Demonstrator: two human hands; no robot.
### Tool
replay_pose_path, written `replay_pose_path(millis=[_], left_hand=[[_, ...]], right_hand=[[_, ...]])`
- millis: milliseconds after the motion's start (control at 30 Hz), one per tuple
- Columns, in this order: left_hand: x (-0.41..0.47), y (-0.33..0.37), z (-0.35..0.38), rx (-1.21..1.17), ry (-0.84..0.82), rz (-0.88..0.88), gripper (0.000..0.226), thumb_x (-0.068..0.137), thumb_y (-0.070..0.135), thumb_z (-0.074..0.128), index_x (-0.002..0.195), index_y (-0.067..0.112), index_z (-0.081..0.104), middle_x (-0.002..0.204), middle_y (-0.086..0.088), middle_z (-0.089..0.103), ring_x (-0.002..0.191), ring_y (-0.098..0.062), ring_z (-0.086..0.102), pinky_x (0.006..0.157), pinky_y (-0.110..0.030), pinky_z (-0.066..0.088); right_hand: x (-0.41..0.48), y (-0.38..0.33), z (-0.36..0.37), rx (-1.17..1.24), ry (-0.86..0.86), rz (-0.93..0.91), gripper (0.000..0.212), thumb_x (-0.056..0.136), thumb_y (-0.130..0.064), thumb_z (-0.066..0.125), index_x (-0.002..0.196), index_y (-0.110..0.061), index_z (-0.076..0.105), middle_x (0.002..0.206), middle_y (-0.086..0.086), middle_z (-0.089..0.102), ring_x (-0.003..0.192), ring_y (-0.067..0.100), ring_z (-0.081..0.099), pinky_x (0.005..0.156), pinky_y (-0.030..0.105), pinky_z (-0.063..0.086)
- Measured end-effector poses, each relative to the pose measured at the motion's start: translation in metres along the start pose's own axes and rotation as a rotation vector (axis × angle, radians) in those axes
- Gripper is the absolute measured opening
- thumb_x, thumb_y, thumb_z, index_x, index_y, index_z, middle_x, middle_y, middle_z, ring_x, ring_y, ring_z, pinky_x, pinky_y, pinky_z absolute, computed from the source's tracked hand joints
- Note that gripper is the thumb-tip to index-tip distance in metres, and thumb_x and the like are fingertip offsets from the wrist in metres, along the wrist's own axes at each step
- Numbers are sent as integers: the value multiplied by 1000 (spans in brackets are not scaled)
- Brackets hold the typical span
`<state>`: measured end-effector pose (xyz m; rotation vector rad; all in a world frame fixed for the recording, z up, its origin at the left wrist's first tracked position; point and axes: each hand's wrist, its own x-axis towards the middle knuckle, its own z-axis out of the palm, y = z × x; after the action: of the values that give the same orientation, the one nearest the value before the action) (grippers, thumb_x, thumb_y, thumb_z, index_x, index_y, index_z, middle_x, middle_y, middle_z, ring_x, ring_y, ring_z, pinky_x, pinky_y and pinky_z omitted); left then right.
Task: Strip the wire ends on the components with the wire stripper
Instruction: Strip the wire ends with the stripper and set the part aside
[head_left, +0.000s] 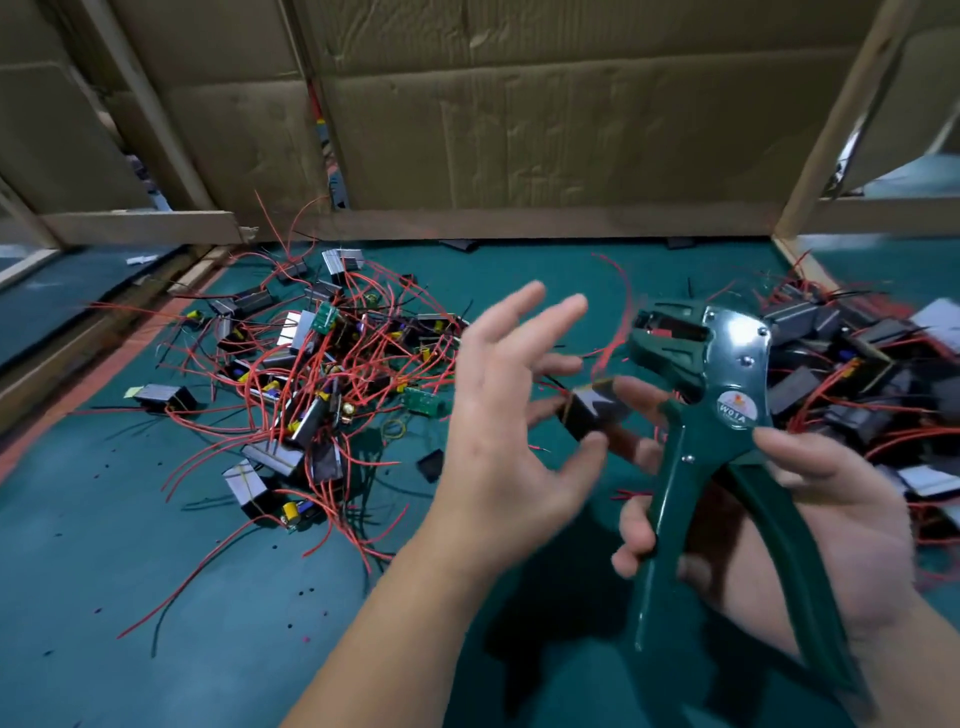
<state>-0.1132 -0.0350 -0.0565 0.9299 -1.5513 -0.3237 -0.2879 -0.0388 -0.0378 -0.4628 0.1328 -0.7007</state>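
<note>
My right hand (831, 499) grips the handles of a green wire stripper (722, 364), whose jaws point up and left. In front of those jaws my left hand (509, 415) pinches a small black component (592, 410) between thumb and lower fingers, while its index and middle fingers stretch out. A red wire (613, 348) runs up from the component beside the jaws; it is blurred, and I cannot tell whether it sits in them. A pile of components with red wires (322, 374) lies on the green mat to the left. Another pile (857, 374) lies to the right.
The green mat (156, 597) covers the table. Cardboard sheets (545, 114) on wooden frames close off the back. A wooden rail (88, 358) borders the left side. Loose red and black wires trail from the left pile toward me.
</note>
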Motion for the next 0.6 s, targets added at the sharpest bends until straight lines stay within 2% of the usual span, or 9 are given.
replay_pose_path(millis=[133,200,300,333,367,400,467,533,600], left_hand=[[-7,6,12,-92,-29,-16,67,73,7,59,134,27,38,133,-8,42,105,-24,58,88,-34,50],[-5,7,9,-74,49,-20,56,75,11,55,128,25,42,121,-7,50,102,-20,59,87,-36,49],[-5,1,-4,109,83,111,14,80,18,54,93,19,58,78,2,54,68,-14,54,64,-31,44],[-5,-1,-5,202,31,143,10,83,23,52,76,19,56,63,3,48,57,-14,46,56,-29,38],[-7,-3,-4,286,-33,130,26,87,29,48,64,18,50,55,3,41,52,-14,41,52,-28,34],[-7,-6,-1,344,-107,57,38,91,36,43,59,16,46,51,2,38,50,-16,40,50,-29,34],[-6,-7,8,351,-139,-147,52,94,48,35,65,9,55,53,-2,47,55,-22,50,52,-38,41],[-2,-7,12,130,20,-391,46,93,50,45,77,12,64,65,-3,62,64,-20,60,58,-39,49],[5,-9,10,-191,162,-589,29,87,43,62,78,17,68,74,1,70,69,-11,65,61,-31,52]], right_hand=[[2,-1,-5,-135,-28,-21,69,80,-22,64,140,1,40,101,31,58,82,43,60,79,53,48],[1,0,-8,-240,64,-81,74,65,-27,76,131,-5,54,94,26,63,74,39,63,72,49,52],[1,1,-7,-263,102,-151,76,60,-26,79,130,-6,56,82,24,65,71,38,64,69,48,54],[1,0,-5,-248,78,-157,75,63,-25,78,132,-5,54,82,24,65,73,39,65,71,47,54],[2,0,-3,-233,60,-159,74,67,-24,76,134,-5,51,83,24,66,75,40,64,72,48,54],[3,-1,-2,-233,62,-164,74,68,-24,75,135,-5,50,85,23,66,75,40,64,73,48,54],[2,-1,-2,-301,100,-181,77,64,-27,77,134,-7,52,86,23,66,74,39,65,72,50,54],[1,3,-3,-344,86,-171,77,63,-27,78,133,-7,53,81,27,65,74,39,64,72,50,53],[2,7,-4,-362,93,-151,78,61,-27,79,132,-7,54,76,30,63,72,41,63,70,51,53]])
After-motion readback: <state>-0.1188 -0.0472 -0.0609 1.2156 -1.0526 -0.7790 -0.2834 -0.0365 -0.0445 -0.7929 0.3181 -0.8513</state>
